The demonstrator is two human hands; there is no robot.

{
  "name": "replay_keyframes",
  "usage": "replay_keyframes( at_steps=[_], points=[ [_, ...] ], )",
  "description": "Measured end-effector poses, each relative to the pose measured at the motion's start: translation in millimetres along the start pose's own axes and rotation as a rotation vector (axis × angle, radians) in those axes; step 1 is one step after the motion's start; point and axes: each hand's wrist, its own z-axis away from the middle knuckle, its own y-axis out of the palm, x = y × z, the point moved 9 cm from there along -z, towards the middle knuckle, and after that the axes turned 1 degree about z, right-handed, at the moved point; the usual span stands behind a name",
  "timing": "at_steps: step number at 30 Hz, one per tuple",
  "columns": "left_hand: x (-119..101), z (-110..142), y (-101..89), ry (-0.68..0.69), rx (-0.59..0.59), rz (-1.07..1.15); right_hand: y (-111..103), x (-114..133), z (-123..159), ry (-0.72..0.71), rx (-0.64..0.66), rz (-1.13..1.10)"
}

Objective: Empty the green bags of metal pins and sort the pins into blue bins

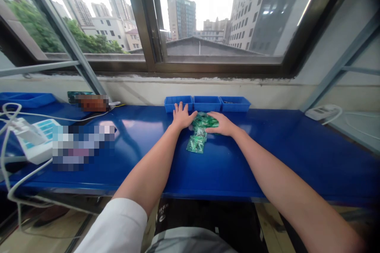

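Observation:
Several small green-tinted clear plastic bags lie in a loose heap on the blue table, with thin pale pieces inside that are too small to name. My left hand is at the heap's left side, fingers spread toward the left blue bin, thumb by the bags. On the right side, my right hand rests against the heap, its thumb and fingers apart around the bags' edge. Part of the heap is hidden under the right fingers. Neither hand has lifted a bag.
Beside the left bin stand a middle blue bin and a right blue bin holding some small pieces. A white power strip with cables is at the left. A white device sits at the far right. Metal posts flank the window.

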Motion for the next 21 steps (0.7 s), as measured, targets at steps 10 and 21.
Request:
replay_keyframes(
  at_steps=[10, 21],
  points=[
    [14, -12, 2.7, -0.002, 0.010, 0.102, -2, 6, 0, 0.033, 0.033, -0.003],
    [-40, 12, -18.6, 0.347, -0.092, 0.124, -2, 11, -4, -0.028, -0.025, -0.013]
  ],
)
